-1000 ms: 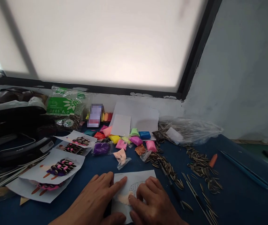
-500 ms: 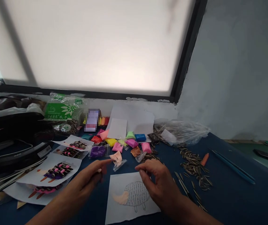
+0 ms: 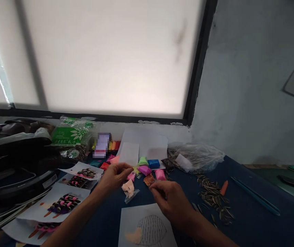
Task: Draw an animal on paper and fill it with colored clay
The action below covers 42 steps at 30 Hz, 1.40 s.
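My left hand (image 3: 116, 176) hovers over the packets of coloured clay with its thumb and fingers pinched together. Under its fingertips lies a pink packet (image 3: 131, 176), partly hidden. My right hand (image 3: 171, 199) has curled fingers, their tips beside a brown packet (image 3: 149, 180); whether they touch it I cannot tell. What either pinch holds, if anything, does not show. Between the hands, an opened packet of peach clay (image 3: 128, 188) lies on the blue table. Nearer me is a paper with a hedgehog drawing (image 3: 153, 228), its snout covered in peach clay.
Sunflower seeds (image 3: 210, 188) and an orange stick of clay (image 3: 224, 188) lie to the right, near blue tweezers-like strips (image 3: 255, 197). On the left are finished hedgehog pictures (image 3: 64, 204), cables and black shoes (image 3: 20, 144). A seed bag (image 3: 195, 156) stands at the back.
My left hand has moved forward from beside the peach packet to above the pink one, its pointing finger now drawn into a pinch. My right hand has moved forward, nearer the brown packet. The view has tilted up.
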{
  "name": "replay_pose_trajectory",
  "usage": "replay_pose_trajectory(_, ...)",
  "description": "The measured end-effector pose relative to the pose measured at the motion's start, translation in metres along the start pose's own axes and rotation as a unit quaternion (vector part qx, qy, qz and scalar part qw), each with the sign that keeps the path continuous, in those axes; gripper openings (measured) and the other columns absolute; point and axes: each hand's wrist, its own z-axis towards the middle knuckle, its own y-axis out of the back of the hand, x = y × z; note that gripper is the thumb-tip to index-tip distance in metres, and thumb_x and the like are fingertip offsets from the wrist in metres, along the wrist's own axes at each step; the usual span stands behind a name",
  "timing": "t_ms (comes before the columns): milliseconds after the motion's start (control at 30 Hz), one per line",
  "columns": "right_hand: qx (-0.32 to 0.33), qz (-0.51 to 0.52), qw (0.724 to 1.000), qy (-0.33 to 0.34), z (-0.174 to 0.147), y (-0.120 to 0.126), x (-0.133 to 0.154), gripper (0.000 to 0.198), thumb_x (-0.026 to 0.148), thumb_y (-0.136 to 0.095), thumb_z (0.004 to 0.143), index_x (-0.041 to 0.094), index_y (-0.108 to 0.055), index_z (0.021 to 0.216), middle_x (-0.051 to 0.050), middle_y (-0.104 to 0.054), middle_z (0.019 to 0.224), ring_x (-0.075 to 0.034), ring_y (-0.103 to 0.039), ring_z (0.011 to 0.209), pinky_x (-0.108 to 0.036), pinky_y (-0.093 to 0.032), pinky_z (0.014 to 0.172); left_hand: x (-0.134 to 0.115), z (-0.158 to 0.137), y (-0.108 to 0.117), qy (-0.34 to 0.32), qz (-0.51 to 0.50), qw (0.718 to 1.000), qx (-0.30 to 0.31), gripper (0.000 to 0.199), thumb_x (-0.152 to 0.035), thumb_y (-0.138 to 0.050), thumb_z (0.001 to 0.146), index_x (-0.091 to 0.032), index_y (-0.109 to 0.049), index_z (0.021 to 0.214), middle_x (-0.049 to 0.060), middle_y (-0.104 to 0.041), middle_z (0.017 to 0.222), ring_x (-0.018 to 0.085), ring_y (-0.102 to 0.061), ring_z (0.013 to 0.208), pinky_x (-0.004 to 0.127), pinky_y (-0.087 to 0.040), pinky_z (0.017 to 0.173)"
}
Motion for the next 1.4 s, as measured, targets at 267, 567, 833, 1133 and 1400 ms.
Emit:
replay_pose_trajectory(267, 0.017, 0.096, 0.995, -0.008, 0.041, -0.026, 0.013, 0.021, 0.02, -0.06, 0.09, 0.017, -0.073, 0.106, -0.005, -0.073, 0.085, -0.019, -0.065, 0.074, -0.026, -0.043, 0.063, -0.002, 0.014, -0.004, 0.003, 0.022, 0.996, 0.081, 0.029, -0.034, -0.065, 0.102, -0.017, -0.062, 0.125, 0.008, -0.067, 0.118, 0.022, -0.07, 0.092, 0.04, -0.06, 0.078)
replay_pose_trajectory(567, 0.019, 0.239, 0.968, -0.068, 0.048, -0.036, 0.007, 0.024, 0.027, -0.059, 0.093, 0.018, -0.061, 0.071, 0.001, -0.059, 0.067, -0.014, -0.055, 0.064, -0.024, -0.044, 0.061, -0.011, 0.007, 0.0, 0.021, 0.15, 0.983, 0.101, 0.03, -0.035, -0.065, 0.103, -0.017, -0.062, 0.126, 0.008, -0.067, 0.118, 0.022, -0.07, 0.093, 0.04, -0.06, 0.078)
replay_pose_trajectory(833, 0.048, 0.284, 0.943, -0.166, 0.042, -0.045, 0.001, 0.017, 0.027, -0.058, 0.09, 0.019, -0.058, 0.075, 0.001, -0.065, 0.07, -0.01, -0.052, 0.047, -0.02, -0.036, 0.043, -0.006, -0.01, -0.011, -0.005, 0.386, 0.917, 0.104, 0.029, -0.033, -0.067, 0.101, -0.018, -0.063, 0.125, 0.009, -0.065, 0.126, 0.026, -0.067, 0.104, 0.046, -0.057, 0.088)
replay_pose_trajectory(1133, 0.066, 0.299, 0.932, -0.195, 0.041, -0.05, -0.001, 0.009, 0.024, -0.056, 0.08, 0.019, -0.061, 0.086, 0.003, -0.065, 0.07, -0.009, -0.052, 0.044, -0.017, -0.034, 0.036, -0.006, -0.006, -0.012, -0.01, 0.403, 0.91, 0.097, 0.03, -0.035, -0.067, 0.101, -0.017, -0.064, 0.126, 0.008, -0.065, 0.126, 0.026, -0.068, 0.102, 0.044, -0.058, 0.086)
replay_pose_trajectory(1400, 0.041, 0.197, 0.975, -0.097, 0.04, -0.053, -0.001, 0.011, 0.021, -0.058, 0.087, 0.017, -0.066, 0.082, 0.001, -0.065, 0.071, -0.012, -0.06, 0.054, -0.021, -0.042, 0.048, -0.004, -0.003, -0.017, -0.002, 0.34, 0.938, 0.071, 0.03, -0.035, -0.067, 0.101, -0.017, -0.064, 0.125, 0.008, -0.065, 0.124, 0.027, -0.068, 0.101, 0.044, -0.059, 0.085)
